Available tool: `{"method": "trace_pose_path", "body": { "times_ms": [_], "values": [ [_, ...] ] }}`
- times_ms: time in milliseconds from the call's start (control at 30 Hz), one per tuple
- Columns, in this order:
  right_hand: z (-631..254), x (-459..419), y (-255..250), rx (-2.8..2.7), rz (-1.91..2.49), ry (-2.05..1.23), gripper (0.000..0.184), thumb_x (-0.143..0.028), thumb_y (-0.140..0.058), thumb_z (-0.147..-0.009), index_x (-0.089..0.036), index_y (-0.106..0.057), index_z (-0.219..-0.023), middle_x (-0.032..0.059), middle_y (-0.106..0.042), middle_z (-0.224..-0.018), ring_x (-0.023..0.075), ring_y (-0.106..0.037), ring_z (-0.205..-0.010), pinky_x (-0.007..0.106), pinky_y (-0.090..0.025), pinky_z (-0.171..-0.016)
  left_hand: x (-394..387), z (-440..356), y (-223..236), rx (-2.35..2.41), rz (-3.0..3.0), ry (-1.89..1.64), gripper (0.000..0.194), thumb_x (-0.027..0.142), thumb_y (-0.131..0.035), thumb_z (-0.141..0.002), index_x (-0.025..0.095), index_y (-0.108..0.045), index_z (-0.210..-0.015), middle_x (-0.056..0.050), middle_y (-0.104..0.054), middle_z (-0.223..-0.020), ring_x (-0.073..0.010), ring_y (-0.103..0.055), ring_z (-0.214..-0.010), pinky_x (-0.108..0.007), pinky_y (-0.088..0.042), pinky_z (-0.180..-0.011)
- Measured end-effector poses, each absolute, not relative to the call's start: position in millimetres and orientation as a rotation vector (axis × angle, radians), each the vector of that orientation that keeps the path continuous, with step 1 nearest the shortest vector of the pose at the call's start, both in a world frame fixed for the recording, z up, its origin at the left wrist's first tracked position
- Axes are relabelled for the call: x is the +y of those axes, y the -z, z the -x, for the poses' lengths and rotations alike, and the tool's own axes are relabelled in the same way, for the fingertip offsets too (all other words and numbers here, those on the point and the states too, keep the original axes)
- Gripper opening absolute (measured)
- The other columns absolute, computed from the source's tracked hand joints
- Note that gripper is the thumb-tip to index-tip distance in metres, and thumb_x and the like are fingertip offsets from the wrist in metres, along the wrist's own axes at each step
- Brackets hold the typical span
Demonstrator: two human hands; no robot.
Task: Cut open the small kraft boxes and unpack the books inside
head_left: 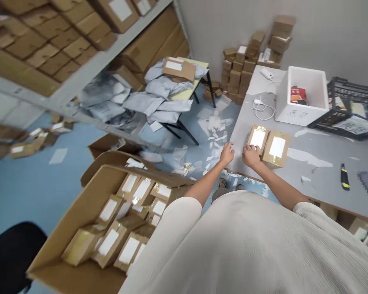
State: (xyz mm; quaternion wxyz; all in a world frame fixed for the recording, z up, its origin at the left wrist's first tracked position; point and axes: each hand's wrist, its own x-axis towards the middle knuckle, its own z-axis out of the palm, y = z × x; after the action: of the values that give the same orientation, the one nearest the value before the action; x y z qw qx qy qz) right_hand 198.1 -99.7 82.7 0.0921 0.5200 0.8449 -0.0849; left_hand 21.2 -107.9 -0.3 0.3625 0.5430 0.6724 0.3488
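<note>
Arms (279, 180) outstretched, right hand (250, 157) on cardboard parcel (257, 139), left hand (227, 154) beside it

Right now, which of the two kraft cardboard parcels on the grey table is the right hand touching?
The parcel on the view's left: the right hand rests on its near edge. The other parcel lies untouched.

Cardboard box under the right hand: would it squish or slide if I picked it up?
The box looks stiff: its corners look square under the right hand. Its shiny tape may feel slippery. Its flat sides mean it probably won't roll.
</note>
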Motion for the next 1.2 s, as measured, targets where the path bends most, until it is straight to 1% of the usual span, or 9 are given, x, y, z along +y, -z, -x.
{"method": "trace_pose_path", "body": {
  "times_ms": [133, 233, 400, 567, 667, 833, 967, 1067, 1200],
  "values": [
    [-164.5, -113.0, -71.5, 2.614, -1.318, 0.291, 0.047, -0.028, -0.047, -0.106, -0.015, -0.067, -0.147, 0.025, -0.064, -0.148, 0.0428, -0.047, -0.136, 0.058, -0.025, -0.118, -158.2, 8.6, 5.2, 1.864, -1.264, -0.956, 0.054, -0.001, -0.055, -0.094, 0.022, -0.069, -0.141, -0.012, -0.064, -0.151, -0.0243, -0.071, -0.125, -0.04, -0.054, -0.119],
    [-132.9, -130.3, -66.7, 2.672, -1.132, 0.295, 0.046, -0.033, -0.05, -0.107, -0.014, -0.067, -0.146, 0.0252, -0.063, -0.152, 0.0428, -0.048, -0.137, 0.057, -0.025, -0.119, -199.8, 32.5, 6.0, 1.987, -1.145, -1.002, 0.054, -0.001, -0.056, -0.094, 0.021, -0.07, -0.141, -0.013, -0.064, -0.15, -0.0252, -0.071, -0.126, -0.041, -0.054, -0.12],
    [-75.1, -164.9, -67.4, 2.742, -0.855, 0.256, 0.046, -0.025, -0.045, -0.107, -0.016, -0.067, -0.146, 0.0232, -0.063, -0.155, 0.0398, -0.05, -0.139, 0.055, -0.028, -0.118, -264.6, 74.3, 2.5, 2.157, -0.939, -1.107, 0.052, 0.0, -0.059, -0.093, 0.02, -0.07, -0.14, -0.014, -0.065, -0.147, -0.0254, -0.072, -0.125, -0.041, -0.054, -0.119],
    [-16.2, -210.3, -67.5, 2.782, -0.638, 0.192, 0.046, -0.028, -0.046, -0.108, -0.017, -0.066, -0.149, 0.022, -0.06, -0.161, 0.0393, -0.05, -0.142, 0.052, -0.032, -0.116, -333.2, 117.0, 3.1, 2.239, -0.804, -1.203, 0.049, 0.001, -0.058, -0.095, 0.018, -0.068, -0.14, -0.015, -0.065, -0.147, -0.0264, -0.071, -0.125, -0.043, -0.053, -0.12],
    [19.9, -247.8, -65.0, 2.777, -0.545, 0.173, 0.047, -0.03, -0.046, -0.109, -0.017, -0.065, -0.151, 0.0217, -0.059, -0.162, 0.0394, -0.05, -0.143, 0.051, -0.034, -0.114, -381.9, 143.3, 7.6, 2.26, -0.734, -1.242, 0.047, 0.001, -0.06, -0.095, 0.016, -0.068, -0.138, -0.017, -0.066, -0.147, -0.0268, -0.071, -0.125, -0.042, -0.052, -0.121],
    [79.4, -321.6, -57.2, 2.771, -0.41, 0.177, 0.05, -0.029, -0.047, -0.109, -0.019, -0.065, -0.154, 0.0209, -0.059, -0.164, 0.0402, -0.051, -0.143, 0.053, -0.035, -0.116, -471.0, 189.7, 19.2, 2.316, -0.607, -1.264, 0.048, 0.004, -0.06, -0.092, 0.021, -0.07, -0.136, -0.013, -0.067, -0.144, -0.0262, -0.071, -0.125, -0.043, -0.054, -0.12],
    [118.7, -372.6, -50.3, 2.754, -0.335, 0.218, 0.048, -0.029, -0.047, -0.108, -0.02, -0.067, -0.15, 0.0198, -0.063, -0.159, 0.0387, -0.052, -0.142, 0.051, -0.036, -0.115, -534.7, 220.6, 28.3, 2.351, -0.43, -1.267, 0.049, 0.006, -0.059, -0.092, 0.021, -0.07, -0.137, -0.013, -0.068, -0.142, -0.0269, -0.072, -0.123, -0.044, -0.056, -0.117],
    [140.5, -397.2, -45.5, 2.708, -0.284, 0.223, 0.046, -0.03, -0.047, -0.109, -0.02, -0.068, -0.148, 0.0186, -0.064, -0.157, 0.0376, -0.053, -0.141, 0.05, -0.037, -0.115, -570.6, 234.5, 36.0, 2.362, -0.298, -1.278, 0.049, 0.006, -0.06, -0.091, 0.022, -0.07, -0.136, -0.013, -0.069, -0.142, -0.0271, -0.072, -0.123, -0.044, -0.057, -0.116],
    [163.1, -412.0, -37.1, 2.653, -0.227, 0.198, 0.045, -0.033, -0.048, -0.11, -0.02, -0.068, -0.148, 0.0188, -0.062, -0.159, 0.0379, -0.052, -0.143, 0.049, -0.038, -0.114, -602.4, 243.3, 49.6, 2.388, -0.159, -1.27, 0.048, 0.005, -0.059, -0.091, 0.021, -0.072, -0.134, -0.014, -0.07, -0.141, -0.0275, -0.073, -0.121, -0.046, -0.056, -0.118]
  ]
}}
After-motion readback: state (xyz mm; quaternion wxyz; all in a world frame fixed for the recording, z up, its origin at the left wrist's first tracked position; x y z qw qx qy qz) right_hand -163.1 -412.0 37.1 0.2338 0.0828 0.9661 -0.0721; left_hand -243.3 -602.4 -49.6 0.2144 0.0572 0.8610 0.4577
